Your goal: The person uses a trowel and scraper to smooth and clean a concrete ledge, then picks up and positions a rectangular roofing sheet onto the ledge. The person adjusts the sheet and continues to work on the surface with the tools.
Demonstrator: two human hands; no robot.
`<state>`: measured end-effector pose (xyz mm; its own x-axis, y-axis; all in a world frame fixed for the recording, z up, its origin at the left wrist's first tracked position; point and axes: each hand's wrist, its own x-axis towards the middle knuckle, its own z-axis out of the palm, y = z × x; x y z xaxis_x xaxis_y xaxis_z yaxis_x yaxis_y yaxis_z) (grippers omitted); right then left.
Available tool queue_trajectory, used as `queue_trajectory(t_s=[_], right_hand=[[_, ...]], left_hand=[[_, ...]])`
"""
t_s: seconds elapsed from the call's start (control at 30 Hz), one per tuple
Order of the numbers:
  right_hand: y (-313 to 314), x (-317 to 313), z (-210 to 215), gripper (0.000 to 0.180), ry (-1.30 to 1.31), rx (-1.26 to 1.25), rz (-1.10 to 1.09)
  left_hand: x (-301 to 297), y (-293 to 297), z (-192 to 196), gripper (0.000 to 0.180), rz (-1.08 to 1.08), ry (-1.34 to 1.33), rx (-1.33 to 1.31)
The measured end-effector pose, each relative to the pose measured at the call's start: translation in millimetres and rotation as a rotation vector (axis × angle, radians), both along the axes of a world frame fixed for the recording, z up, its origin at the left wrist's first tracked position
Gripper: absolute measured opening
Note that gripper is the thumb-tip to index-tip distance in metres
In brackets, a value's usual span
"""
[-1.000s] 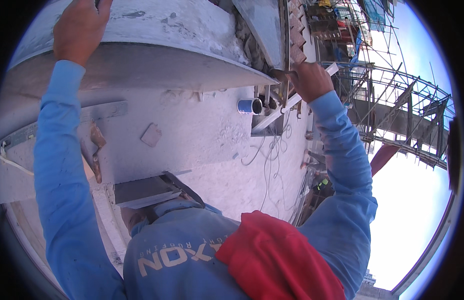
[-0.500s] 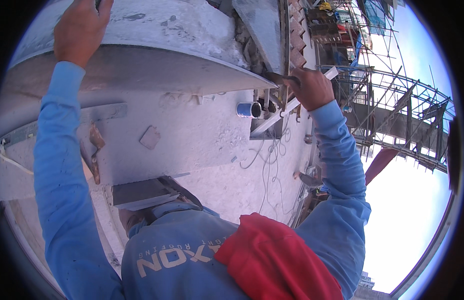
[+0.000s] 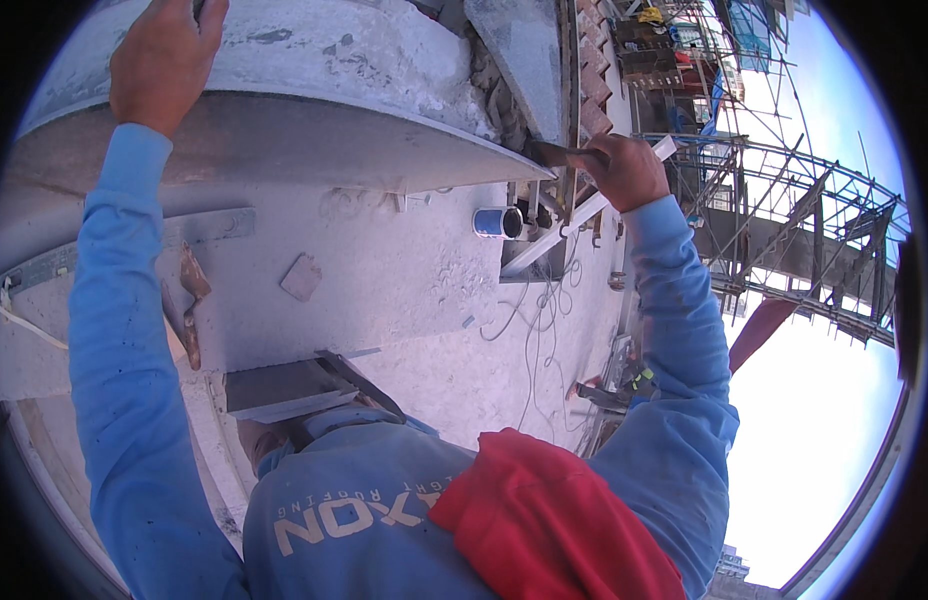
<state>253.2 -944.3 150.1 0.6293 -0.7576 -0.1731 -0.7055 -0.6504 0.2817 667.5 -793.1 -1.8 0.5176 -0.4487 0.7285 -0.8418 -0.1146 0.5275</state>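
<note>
My left hand (image 3: 167, 65), at the upper left, is closed near the far side of a long grey slab (image 3: 304, 140). A dark bit shows between its thumb and fingers, too little to name. My right hand (image 3: 629, 170) grips a dark brown hand tool (image 3: 556, 155). Its tip meets the slab's right end, close to a rough mortar-filled gap (image 3: 499, 110); the exact kind of tool is unclear. Beyond the slab lies a whitish, dusty surface (image 3: 364, 50), with a grey angled panel (image 3: 519, 65) on its right.
On the pale ledge (image 3: 384, 270) lie a rusty tool (image 3: 193, 290), a square tile piece (image 3: 302, 277) and a long grey straightedge (image 3: 204, 224). A blue-and-white can (image 3: 496, 222) stands by an opening. Cables (image 3: 544, 330) trail lower down. A co-worker (image 3: 609, 395) and scaffolding (image 3: 784, 220) are at right.
Both my hands keep nearly the same place and grip, the tool still at the slab's end. At the right, the co-worker has shifted lower in view and more of them shows.
</note>
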Motion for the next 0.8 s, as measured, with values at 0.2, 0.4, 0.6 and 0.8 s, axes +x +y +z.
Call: queue_trajectory(t_s=[0.2, 0.4, 0.6, 0.8], right_hand=[[-17.2, 2.4, -3.8, 0.021, -0.01, 0.028, 0.047], [-15.9, 9.2, -4.2, 0.02, 0.027, -0.016, 0.113], [0.4, 12.5, -1.5, 0.021, 0.036, -0.127, -0.016], [18.6, 7.6, 6.4, 0.02, 0.063, -0.152, 0.032]], left_hand=[[3.5, -0.8, -12.6, 0.024, 0.001, 0.013, 0.006], [26.1, -13.9, -27.1, 0.023, -0.117, 0.349, -0.101], [9.1, -3.7, -17.2, 0.023, -0.022, 0.028, 0.004], [-0.8, 2.6, 0.9, 0.022, -0.007, 0.035, 0.032]])
